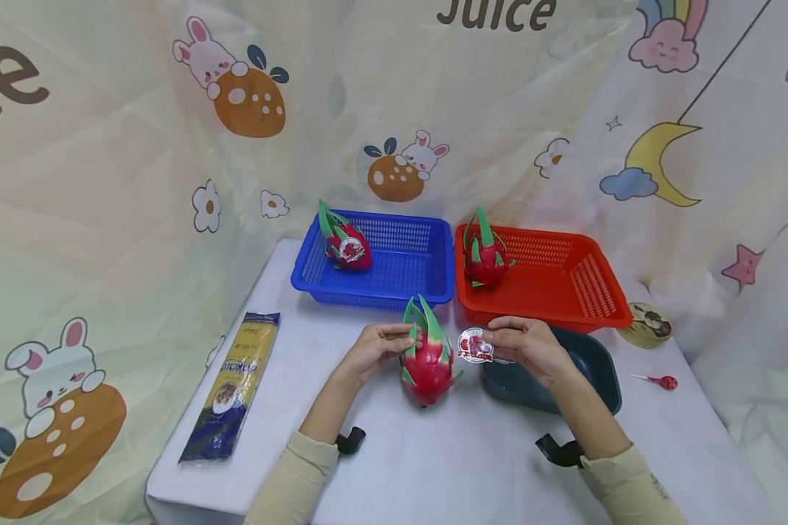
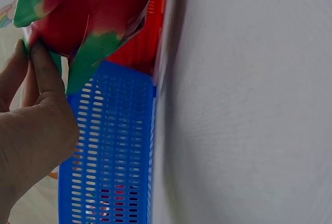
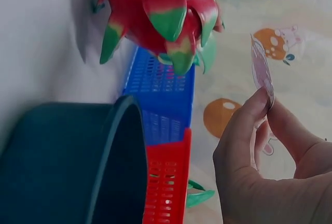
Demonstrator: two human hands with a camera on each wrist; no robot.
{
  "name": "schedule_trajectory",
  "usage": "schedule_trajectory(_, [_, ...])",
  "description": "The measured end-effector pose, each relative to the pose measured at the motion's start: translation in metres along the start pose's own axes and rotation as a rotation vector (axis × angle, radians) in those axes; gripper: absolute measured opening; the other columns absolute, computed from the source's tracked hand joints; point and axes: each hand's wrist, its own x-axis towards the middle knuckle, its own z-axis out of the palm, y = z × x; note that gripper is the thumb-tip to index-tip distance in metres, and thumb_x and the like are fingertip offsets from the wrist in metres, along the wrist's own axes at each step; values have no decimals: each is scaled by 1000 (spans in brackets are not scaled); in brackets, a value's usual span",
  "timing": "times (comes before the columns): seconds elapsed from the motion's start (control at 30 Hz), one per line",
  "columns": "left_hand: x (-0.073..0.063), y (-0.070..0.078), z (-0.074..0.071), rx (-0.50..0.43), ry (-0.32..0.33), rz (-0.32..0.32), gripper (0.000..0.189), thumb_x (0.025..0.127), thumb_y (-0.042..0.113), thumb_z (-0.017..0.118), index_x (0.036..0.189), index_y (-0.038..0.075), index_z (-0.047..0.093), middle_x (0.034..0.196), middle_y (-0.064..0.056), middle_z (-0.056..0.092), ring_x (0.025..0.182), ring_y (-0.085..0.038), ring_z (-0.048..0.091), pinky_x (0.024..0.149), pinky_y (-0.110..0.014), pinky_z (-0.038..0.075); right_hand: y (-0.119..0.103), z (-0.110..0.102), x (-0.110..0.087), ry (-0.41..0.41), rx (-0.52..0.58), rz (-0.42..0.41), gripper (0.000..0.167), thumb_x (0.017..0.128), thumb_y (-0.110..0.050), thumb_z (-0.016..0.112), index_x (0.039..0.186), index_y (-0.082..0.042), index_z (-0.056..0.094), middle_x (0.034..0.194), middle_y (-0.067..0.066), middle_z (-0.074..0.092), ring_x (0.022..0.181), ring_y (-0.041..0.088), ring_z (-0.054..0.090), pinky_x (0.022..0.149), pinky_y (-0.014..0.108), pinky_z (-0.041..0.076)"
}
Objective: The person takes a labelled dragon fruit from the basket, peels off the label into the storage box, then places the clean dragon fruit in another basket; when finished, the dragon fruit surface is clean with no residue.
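Over the table's middle, my left hand [image 1: 376, 351] pinches a red dragon fruit [image 1: 428, 373] by its green leafy top. The left wrist view shows the thumb and fingers against the fruit [image 2: 104, 11]. Just to the right, my right hand [image 1: 528, 348] holds a round red-and-white sticker [image 1: 475, 345] between thumb and fingertips. In the right wrist view that sticker [image 3: 261, 71] is seen nearly edge-on, apart from the fruit. Another dragon fruit [image 1: 361, 255], with a similar round sticker [image 1: 351, 249] on it, lies in the blue basket [image 1: 374, 297].
A red basket [image 1: 565, 313] beside the blue one holds a dragon fruit [image 1: 487, 262]. A dark teal tub [image 1: 604, 379] stands under my right forearm. A round tin [image 1: 649, 326] and a lollipop [image 1: 666, 382] lie at right, a yellow-and-blue packet [image 1: 233, 386] at left.
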Motion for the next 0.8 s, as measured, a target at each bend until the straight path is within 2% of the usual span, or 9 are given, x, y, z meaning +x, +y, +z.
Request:
schedule_trajectory(0.2, [-1, 1, 2, 7, 0, -1, 38, 93, 4, 75, 129, -7, 69, 113, -8, 79, 99, -15, 77, 88, -28, 60, -5, -9, 0, 6, -29, 20, 40, 99, -20, 74, 130, 4, 69, 108, -1, 77, 99, 18, 71, 91, 34, 61])
schedule_trajectory(0.37, [-1, 2, 2, 10, 1, -6, 38, 94, 4, 74, 129, -7, 69, 112, -9, 79, 99, -16, 77, 91, -30, 60, -10, -19, 0, -4, -23, 16, 38, 98, -20, 75, 130, 0, 71, 109, -1, 79, 100, 17, 73, 93, 33, 60])
schedule_trajectory(0.5, [0, 2, 1, 7, -6, 0, 38, 94, 2, 73, 130, -8, 68, 117, -10, 77, 99, -15, 77, 97, -35, 59, -16, -32, -1, 15, -37, 5, 40, 97, -22, 77, 131, -1, 71, 111, -2, 78, 102, 16, 74, 93, 32, 60])
schedule_trajectory(0.67, [2, 1, 2, 8, -19, 11, 39, 95, 0, 71, 132, -10, 66, 118, -11, 77, 99, -15, 77, 105, -43, 54, -22, -50, -5, 33, -42, 31, 39, 98, -21, 76, 133, -4, 71, 111, -5, 77, 102, 14, 73, 94, 33, 59])
schedule_trajectory(0.8, [1, 0, 2, 7, -20, 11, 37, 95, 1, 71, 131, -9, 67, 118, -10, 77, 99, -15, 77, 100, -37, 58, -25, -68, -5, 28, -61, 66, 34, 99, -21, 74, 131, -7, 73, 108, -7, 77, 99, 13, 74, 94, 36, 59])
